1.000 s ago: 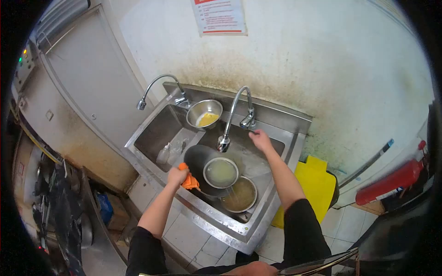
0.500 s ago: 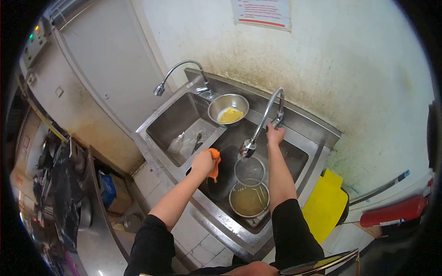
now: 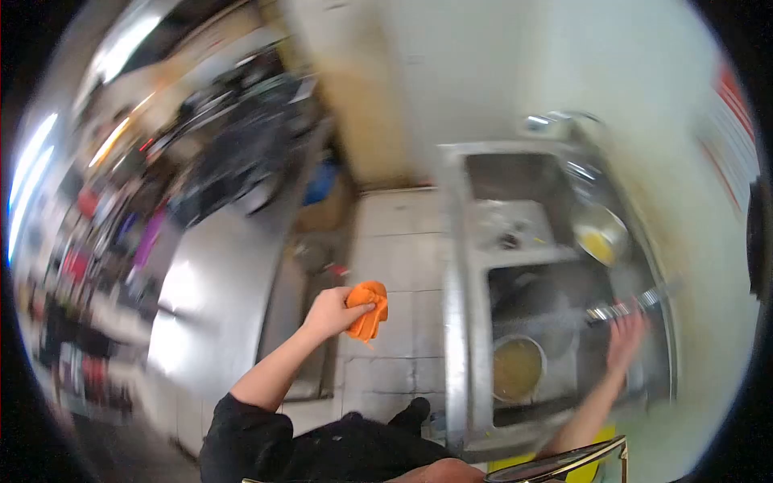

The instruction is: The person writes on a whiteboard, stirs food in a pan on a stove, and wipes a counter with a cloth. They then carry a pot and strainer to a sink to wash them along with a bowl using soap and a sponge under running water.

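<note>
My left hand [image 3: 328,314] is closed around a folded orange cloth [image 3: 369,310] and holds it over the tiled floor, between the steel counter and the sink. My right hand [image 3: 626,336] reaches over the right side of the sink [image 3: 456,322], at the flexible metal faucet [image 3: 618,311]. Motion smears its fingers, so its grip does not show. Below and left of that hand, a round pot [image 3: 518,370] of cloudy yellowish liquid stands in the near basin. A metal bowl [image 3: 616,224] with something yellow [image 3: 597,246] inside sits by the wall.
A long steel counter [image 3: 213,278] runs along the left, with black plastic [image 3: 241,161] and cluttered items farther back. Shelves with a blue item [image 3: 320,183] lie beneath it. White floor tiles [image 3: 386,262] separate counter and sink. A yellow board [image 3: 592,463] stands near the sink's front.
The view has swung left toward the counter. My left hand has carried the orange cloth away from the sink and over the floor. My right hand remains by the faucet.
</note>
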The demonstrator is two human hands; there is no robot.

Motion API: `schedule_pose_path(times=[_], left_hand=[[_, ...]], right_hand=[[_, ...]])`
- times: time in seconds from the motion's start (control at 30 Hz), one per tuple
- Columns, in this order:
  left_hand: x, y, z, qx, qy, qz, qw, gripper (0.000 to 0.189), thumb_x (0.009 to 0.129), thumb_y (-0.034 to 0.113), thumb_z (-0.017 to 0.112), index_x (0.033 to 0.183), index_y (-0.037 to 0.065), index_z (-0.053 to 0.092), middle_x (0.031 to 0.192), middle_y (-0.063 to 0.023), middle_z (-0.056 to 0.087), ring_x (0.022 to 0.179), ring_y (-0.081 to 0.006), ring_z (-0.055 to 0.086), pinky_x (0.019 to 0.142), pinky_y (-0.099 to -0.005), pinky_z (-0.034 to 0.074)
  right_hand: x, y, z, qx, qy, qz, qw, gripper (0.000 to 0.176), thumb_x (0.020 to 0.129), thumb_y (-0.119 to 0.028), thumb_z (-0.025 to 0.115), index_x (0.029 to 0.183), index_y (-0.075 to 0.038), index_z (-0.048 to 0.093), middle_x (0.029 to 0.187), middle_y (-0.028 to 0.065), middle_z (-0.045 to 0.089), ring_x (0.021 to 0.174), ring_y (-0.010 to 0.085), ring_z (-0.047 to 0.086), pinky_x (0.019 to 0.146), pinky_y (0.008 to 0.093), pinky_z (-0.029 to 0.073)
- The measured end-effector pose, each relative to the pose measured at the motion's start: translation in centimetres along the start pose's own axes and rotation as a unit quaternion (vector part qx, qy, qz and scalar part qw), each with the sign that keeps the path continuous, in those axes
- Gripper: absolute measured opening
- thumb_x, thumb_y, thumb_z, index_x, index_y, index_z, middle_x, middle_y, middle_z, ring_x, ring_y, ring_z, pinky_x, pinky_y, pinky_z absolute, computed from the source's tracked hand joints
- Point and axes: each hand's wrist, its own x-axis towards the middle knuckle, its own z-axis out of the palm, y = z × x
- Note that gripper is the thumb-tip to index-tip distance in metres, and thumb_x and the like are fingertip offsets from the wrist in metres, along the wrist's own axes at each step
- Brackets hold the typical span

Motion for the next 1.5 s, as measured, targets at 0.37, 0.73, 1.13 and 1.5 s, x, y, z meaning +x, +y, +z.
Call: schedule_pose_path(times=[0.37, 0.73, 1.13, 1.5], left_hand=[[-16.1, -37.7, -7.6, -0.105, 0.353, -0.411, 0.834, 0.042, 0.066, 0.032, 0.070, 0.086, -0.004, 0.062, 0.077, -0.0136, 0.063, 0.070, -0.0201, 0.062, 0.059, -0.0316, 0.049], [-16.9, -46.4, -2.1, -0.239, 0.347, -0.562, 0.712, 0.051, 0.076, 0.027, 0.056, 0.120, 0.005, 0.042, 0.117, -0.0205, 0.043, 0.095, -0.0345, 0.053, 0.063, -0.0458, 0.050], [4.3, -9.8, 10.4, -0.221, 0.259, 0.134, 0.931, 0.041, 0.079, 0.004, 0.056, 0.117, 0.002, 0.043, 0.113, -0.0116, 0.048, 0.098, -0.0199, 0.050, 0.080, -0.0306, 0.042], [23.8, 28.7, 34.5, -0.472, -0.298, 0.026, 0.829, 0.058, 0.079, 0.039, 0.060, 0.120, 0.003, 0.039, 0.111, -0.0128, 0.046, 0.092, -0.0248, 0.055, 0.075, -0.0321, 0.046]], right_hand=[[5.1, 6.6, 3.1, -0.401, 0.097, -0.107, 0.905, 0.028, 0.080, -0.017, 0.061, 0.104, -0.004, 0.057, 0.102, 0.0066, 0.056, 0.094, 0.0146, 0.050, 0.080, 0.0276, 0.040], [3.7, 7.9, 1.7, -0.435, 0.223, -0.141, 0.861, 0.021, 0.069, -0.014, 0.068, 0.086, -0.003, 0.060, 0.078, 0.0073, 0.063, 0.073, 0.0148, 0.058, 0.068, 0.0276, 0.044], [-1.7, 3.9, 0.0, -0.453, 0.139, -0.025, 0.880, 0.034, 0.067, -0.011, 0.068, 0.097, -0.003, 0.054, 0.086, 0.0103, 0.060, 0.081, 0.0184, 0.058, 0.071, 0.0287, 0.045], [-33.0, 4.0, -0.3, -0.459, 0.508, -0.124, 0.719, 0.009, 0.079, -0.002, 0.054, 0.088, 0.002, 0.054, 0.078, 0.0080, 0.056, 0.071, 0.0149, 0.054, 0.069, 0.0252, 0.044]])
